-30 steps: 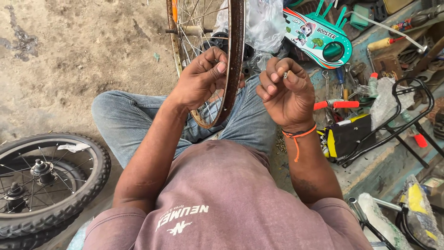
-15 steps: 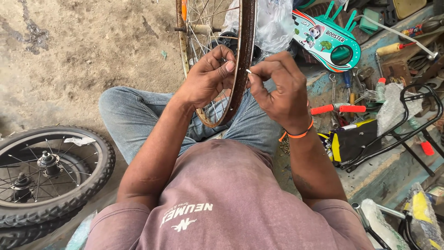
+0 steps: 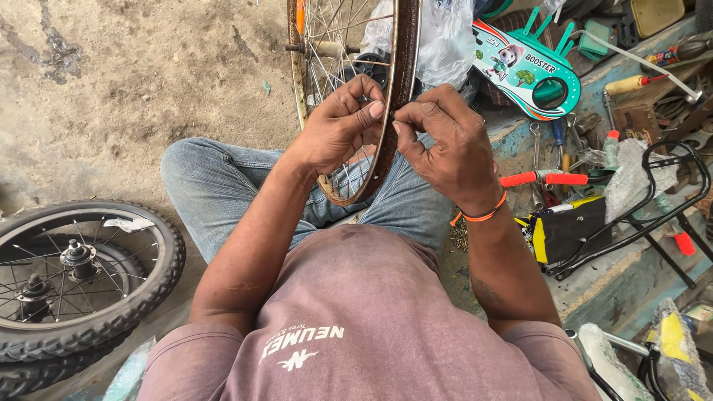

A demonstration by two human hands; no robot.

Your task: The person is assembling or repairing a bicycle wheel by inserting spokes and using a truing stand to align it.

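Both hands (image 3: 394, 130) pinch the rusty rim (image 3: 397, 89), perhaps a nipple.

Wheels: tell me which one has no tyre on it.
The rusty bare rim held upright between the left hand and right hand. The wheel on the floor wears a knobby black tyre.

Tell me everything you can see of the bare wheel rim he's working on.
The wheel rim is bare, with no tyre, brown and rusty-looking, laced with thin metal spokes to a hub axle. It stands upright between the person's knees, edge-on to the camera, its top cut off by the frame. The left hand and right hand pinch it from either side, fingertips meeting at its inner edge.
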